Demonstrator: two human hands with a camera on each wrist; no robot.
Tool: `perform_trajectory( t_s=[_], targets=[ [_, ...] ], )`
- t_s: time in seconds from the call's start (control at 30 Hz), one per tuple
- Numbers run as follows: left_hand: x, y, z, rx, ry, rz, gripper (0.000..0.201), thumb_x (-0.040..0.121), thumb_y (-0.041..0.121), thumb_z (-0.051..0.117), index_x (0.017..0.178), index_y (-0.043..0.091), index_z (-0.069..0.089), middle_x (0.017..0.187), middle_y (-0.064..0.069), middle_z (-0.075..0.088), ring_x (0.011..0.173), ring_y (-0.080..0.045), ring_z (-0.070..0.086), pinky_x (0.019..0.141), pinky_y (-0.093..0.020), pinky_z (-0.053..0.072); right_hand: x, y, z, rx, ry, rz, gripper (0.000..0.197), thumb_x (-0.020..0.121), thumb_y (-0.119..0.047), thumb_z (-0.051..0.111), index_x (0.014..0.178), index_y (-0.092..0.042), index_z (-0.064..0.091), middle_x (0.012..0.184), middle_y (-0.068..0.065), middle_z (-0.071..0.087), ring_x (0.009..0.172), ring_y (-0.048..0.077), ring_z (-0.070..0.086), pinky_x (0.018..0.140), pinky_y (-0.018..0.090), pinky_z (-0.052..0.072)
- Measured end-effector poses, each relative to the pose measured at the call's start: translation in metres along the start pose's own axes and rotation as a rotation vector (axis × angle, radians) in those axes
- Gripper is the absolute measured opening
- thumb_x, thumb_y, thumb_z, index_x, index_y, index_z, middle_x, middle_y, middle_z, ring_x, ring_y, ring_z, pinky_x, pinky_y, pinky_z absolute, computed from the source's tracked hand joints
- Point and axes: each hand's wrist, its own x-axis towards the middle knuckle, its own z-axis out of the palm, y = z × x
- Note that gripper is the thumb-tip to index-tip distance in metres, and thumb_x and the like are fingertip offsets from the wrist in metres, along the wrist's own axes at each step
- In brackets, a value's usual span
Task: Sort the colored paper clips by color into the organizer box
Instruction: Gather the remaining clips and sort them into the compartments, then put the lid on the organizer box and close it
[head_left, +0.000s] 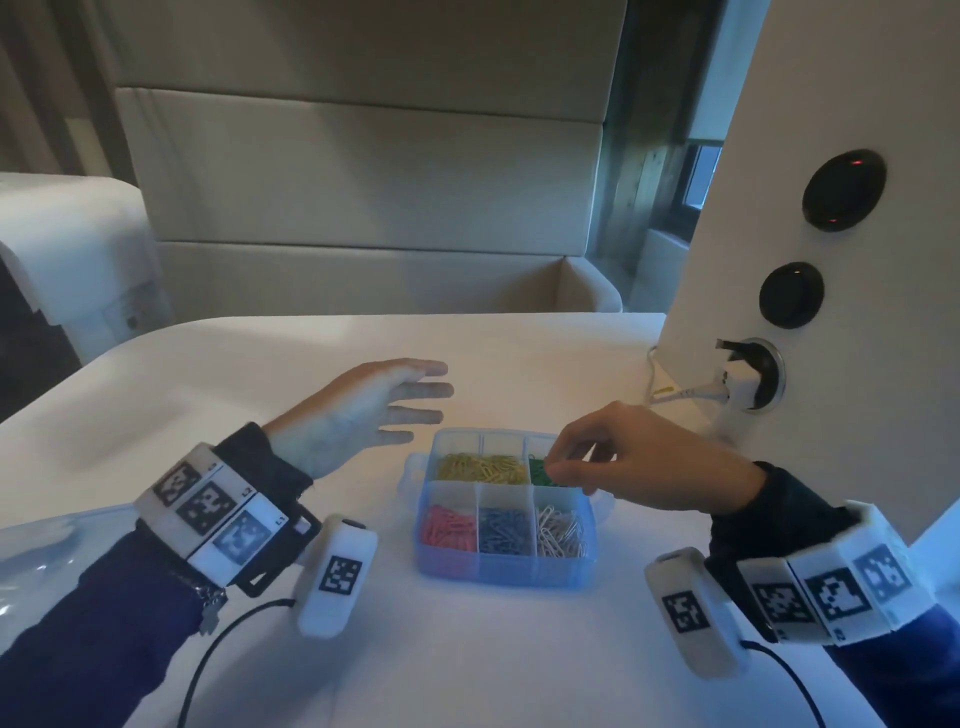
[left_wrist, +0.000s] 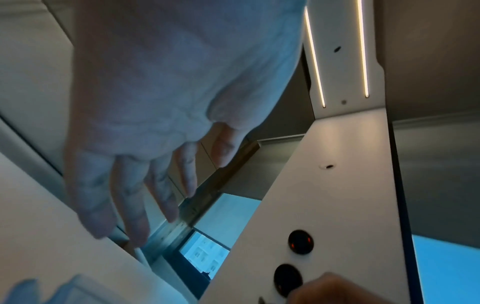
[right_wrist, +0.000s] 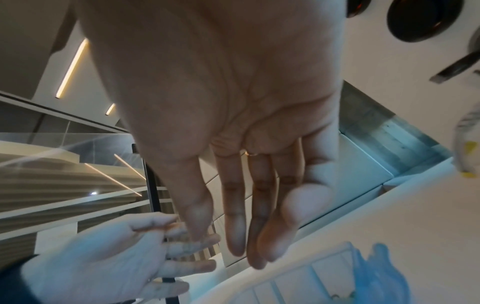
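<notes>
A blue translucent organizer box (head_left: 498, 571) sits mid-table. Its compartments hold yellow clips (head_left: 480, 467), green clips (head_left: 539, 472), pink clips (head_left: 449, 527), blue clips (head_left: 504, 530) and white clips (head_left: 561, 530). My right hand (head_left: 555, 466) hangs over the green compartment, fingertips down among the green clips. In the right wrist view the right hand (right_wrist: 246, 226) has straight fingers with the thumb beside them, and no clip shows between them. My left hand (head_left: 415, 405) hovers left of and behind the box, palm turned inward, fingers spread and holding nothing. The left wrist view shows the left hand (left_wrist: 145, 195) the same way.
The white table (head_left: 260, 364) runs back to a padded bench. A white pillar (head_left: 727, 218) with round sockets stands at the right, with a plug and cable (head_left: 737, 384) close behind my right hand. A clear plastic bag (head_left: 41, 561) lies at the left edge.
</notes>
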Motion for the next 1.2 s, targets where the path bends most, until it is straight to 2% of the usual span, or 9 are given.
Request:
perform_trajectory(
  t_s=[0.17, 0.27, 0.4, 0.53, 0.73, 0.8, 0.93, 1.07, 1.2],
  targets=[
    [-0.020, -0.006, 0.010, 0.185, 0.070, -0.019, 0.029, 0.102, 0.027, 0.043, 0.117, 0.016, 0.065, 0.119, -0.001, 0.068, 0.108, -0.021, 0.065, 0.084, -0.028, 0.045, 0.009, 0.000, 0.014, -0.081, 0.013, -0.006, 0.015, 0.088, -0.033, 0.065, 0.089, -0.022, 0.075, 0.084, -0.009, 0.072, 0.064, -0.009, 0.059, 0.061, 0.006, 0.044],
    [-0.028, -0.015, 0.012, 0.337, 0.094, 0.010, 0.028, 0.101, 0.024, 0.043, 0.117, 0.015, 0.064, 0.118, -0.001, 0.063, 0.104, -0.017, 0.058, 0.075, -0.024, 0.041, 0.012, -0.005, 0.020, -0.131, -0.003, -0.009, 0.016, 0.088, -0.035, 0.065, 0.091, -0.022, 0.075, 0.086, -0.009, 0.072, 0.066, -0.006, 0.060, 0.064, 0.009, 0.047],
    [-0.034, -0.030, -0.002, 0.718, 0.232, 0.056, 0.031, 0.100, 0.028, 0.043, 0.123, 0.016, 0.061, 0.129, -0.003, 0.057, 0.115, -0.020, 0.053, 0.092, -0.027, 0.041, 0.013, -0.010, 0.027, -0.186, 0.000, -0.025, 0.017, 0.087, -0.035, 0.065, 0.089, -0.022, 0.075, 0.082, -0.010, 0.071, 0.070, -0.002, 0.061, 0.066, 0.010, 0.048],
    [-0.049, -0.046, -0.016, 1.198, 0.356, -0.219, 0.042, 0.099, 0.042, 0.034, 0.130, 0.018, 0.051, 0.129, -0.010, 0.051, 0.118, -0.032, 0.050, 0.100, -0.040, 0.037, 0.008, -0.018, 0.030, -0.194, -0.031, -0.031, 0.015, 0.086, -0.038, 0.067, 0.086, -0.026, 0.074, 0.083, -0.010, 0.072, 0.071, 0.000, 0.064, 0.076, 0.025, 0.054],
    [-0.086, -0.055, -0.045, 1.301, 0.437, -0.451, 0.039, 0.098, 0.042, 0.041, 0.119, 0.012, 0.056, 0.101, -0.005, 0.058, 0.089, -0.024, 0.053, 0.082, -0.031, 0.042, -0.005, -0.026, 0.027, -0.249, -0.088, -0.061, 0.012, 0.086, -0.043, 0.065, 0.085, -0.033, 0.071, 0.082, -0.012, 0.071, 0.071, -0.001, 0.064, 0.077, 0.025, 0.054],
    [-0.098, -0.057, -0.066, 1.299, 0.412, -0.515, 0.052, 0.091, 0.051, 0.051, 0.127, 0.012, 0.049, 0.111, -0.004, 0.060, 0.093, -0.024, 0.055, 0.082, -0.032, 0.045, -0.009, -0.027, 0.025, -0.247, -0.100, -0.061, 0.010, 0.086, -0.041, 0.066, 0.086, -0.033, 0.072, 0.081, -0.013, 0.071, 0.070, -0.005, 0.064, 0.075, 0.022, 0.053],
    [-0.120, -0.065, -0.106, 1.287, 0.197, -0.695, 0.121, 0.062, 0.066, 0.076, 0.152, 0.022, 0.008, 0.142, -0.006, 0.046, 0.124, -0.028, 0.049, 0.101, -0.041, 0.043, -0.015, -0.029, 0.021, -0.235, -0.125, -0.063, 0.009, 0.086, -0.038, 0.066, 0.087, -0.032, 0.072, 0.081, -0.012, 0.072, 0.071, -0.004, 0.065, 0.074, 0.021, 0.054],
    [-0.134, -0.069, -0.119, 1.316, 0.037, -0.693, 0.119, 0.068, 0.061, 0.076, 0.155, 0.026, 0.003, 0.157, -0.003, 0.027, 0.132, -0.021, 0.039, 0.107, -0.036, 0.034, -0.015, -0.029, 0.022, -0.245, -0.161, -0.061, 0.008, 0.087, -0.039, 0.065, 0.087, -0.034, 0.071, 0.082, -0.014, 0.072, 0.071, -0.004, 0.065, 0.072, 0.020, 0.053],
    [-0.133, -0.074, -0.119, 1.294, 0.023, -0.564, 0.109, 0.067, 0.055, 0.079, 0.152, 0.024, 0.018, 0.150, 0.005, 0.035, 0.134, -0.019, 0.040, 0.108, -0.031, 0.036, -0.012, -0.026, 0.023, -0.224, -0.164, -0.062, 0.008, 0.087, -0.040, 0.065, 0.087, -0.034, 0.071, 0.081, -0.014, 0.072, 0.070, -0.003, 0.065, 0.071, 0.019, 0.053]
  ],
)
